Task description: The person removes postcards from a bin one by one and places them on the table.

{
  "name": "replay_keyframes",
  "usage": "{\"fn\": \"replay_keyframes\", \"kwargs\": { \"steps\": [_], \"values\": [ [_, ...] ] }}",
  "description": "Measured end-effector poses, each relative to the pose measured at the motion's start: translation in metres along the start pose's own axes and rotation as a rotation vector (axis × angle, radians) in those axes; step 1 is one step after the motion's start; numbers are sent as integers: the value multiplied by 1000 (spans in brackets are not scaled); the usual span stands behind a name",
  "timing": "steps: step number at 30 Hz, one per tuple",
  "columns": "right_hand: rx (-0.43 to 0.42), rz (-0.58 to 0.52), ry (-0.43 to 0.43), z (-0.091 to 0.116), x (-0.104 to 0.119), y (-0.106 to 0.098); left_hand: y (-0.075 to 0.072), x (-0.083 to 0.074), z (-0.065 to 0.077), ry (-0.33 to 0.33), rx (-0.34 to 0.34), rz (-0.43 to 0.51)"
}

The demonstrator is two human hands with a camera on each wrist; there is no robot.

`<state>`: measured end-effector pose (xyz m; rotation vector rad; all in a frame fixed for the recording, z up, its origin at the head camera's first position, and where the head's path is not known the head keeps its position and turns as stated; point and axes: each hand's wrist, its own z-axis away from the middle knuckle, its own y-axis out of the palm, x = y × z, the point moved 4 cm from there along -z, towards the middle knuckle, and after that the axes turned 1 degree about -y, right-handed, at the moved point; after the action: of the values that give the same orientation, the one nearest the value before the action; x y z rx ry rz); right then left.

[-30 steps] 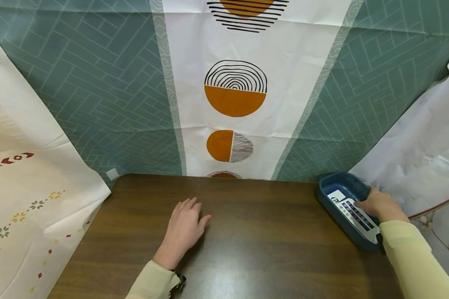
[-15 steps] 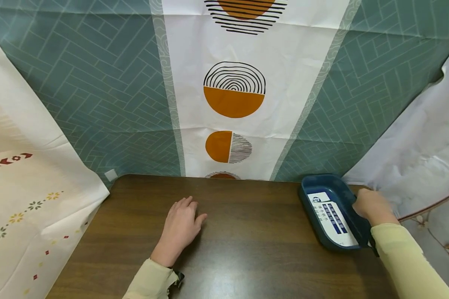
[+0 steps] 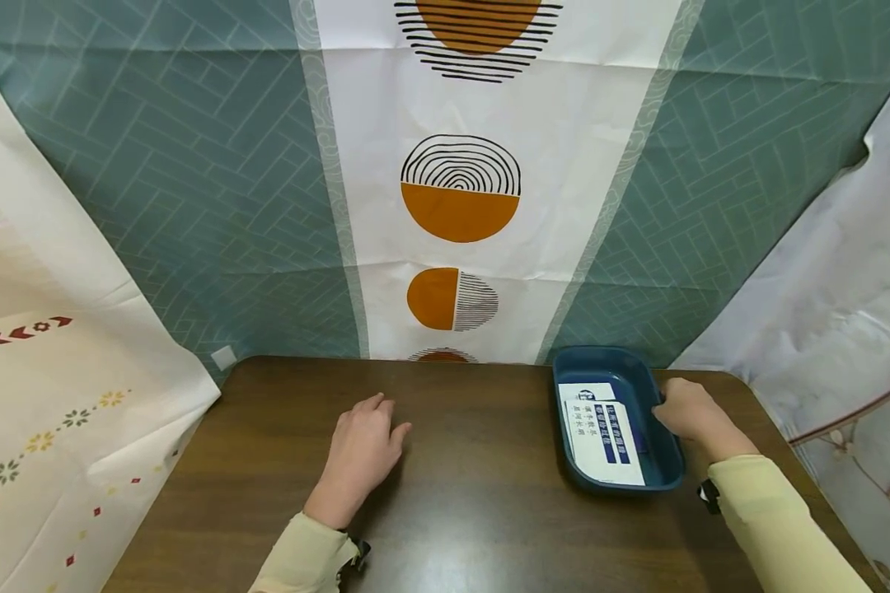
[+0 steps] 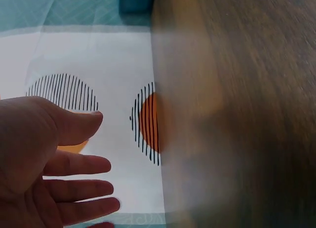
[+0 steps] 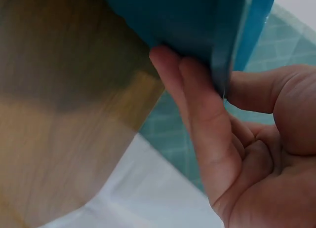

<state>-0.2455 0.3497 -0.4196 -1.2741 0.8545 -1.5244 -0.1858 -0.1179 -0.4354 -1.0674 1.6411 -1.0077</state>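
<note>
A dark blue plastic tray [image 3: 663, 461] with rounded corners is at the right side of the wooden table in the head view. White cards [image 3: 601, 436] with blue and black print lie inside it. My right hand [image 3: 700, 416] pinches the tray's right rim, thumb on the inner side and fingers against the outer wall, as the right wrist view shows with the blue wall [image 5: 197, 25]. My left hand [image 3: 363, 449] is over the table's middle left, palm down, holding nothing. Its fingers are extended in the left wrist view, thumb [image 4: 81, 127] apart.
The brown wooden table [image 3: 460, 494] ends at a green and white patterned curtain [image 3: 475, 107]. A cream cloth with flower prints [image 3: 67, 395] hangs on the left, a whitish cloth [image 3: 845, 313] on the right.
My right hand has moved the tray leftward from the table's right edge, and the tray has turned to lie straighter. My left hand stays nearly where it was.
</note>
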Motion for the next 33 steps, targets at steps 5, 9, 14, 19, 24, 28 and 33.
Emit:
{"fn": "replay_keyframes", "kwargs": {
  "steps": [5, 9, 14, 19, 24, 28, 33],
  "values": [
    [3, -49, 15, 0, 21, 16, 0, -1, -3, -8, 4, -15],
    [-7, -34, 33, -1, 29, 24, -3, -4, -9, -13, 28, -17],
    [-30, -7, 57, 4, 30, 25, -12, -19, -21, 11, 52, 9],
    [-22, -15, 101, 17, 29, 24, -24, -46, -38, 55, 49, 0],
    [-13, -44, 127, 16, 37, 29, -31, -77, -49, 117, 10, -4],
    [-28, -17, 131, 12, 46, 30, -25, -106, -52, 159, -29, 13],
    [-54, 41, 131, 10, 51, 27, -1, -150, -51, 184, 2, 75]
  ]
}}
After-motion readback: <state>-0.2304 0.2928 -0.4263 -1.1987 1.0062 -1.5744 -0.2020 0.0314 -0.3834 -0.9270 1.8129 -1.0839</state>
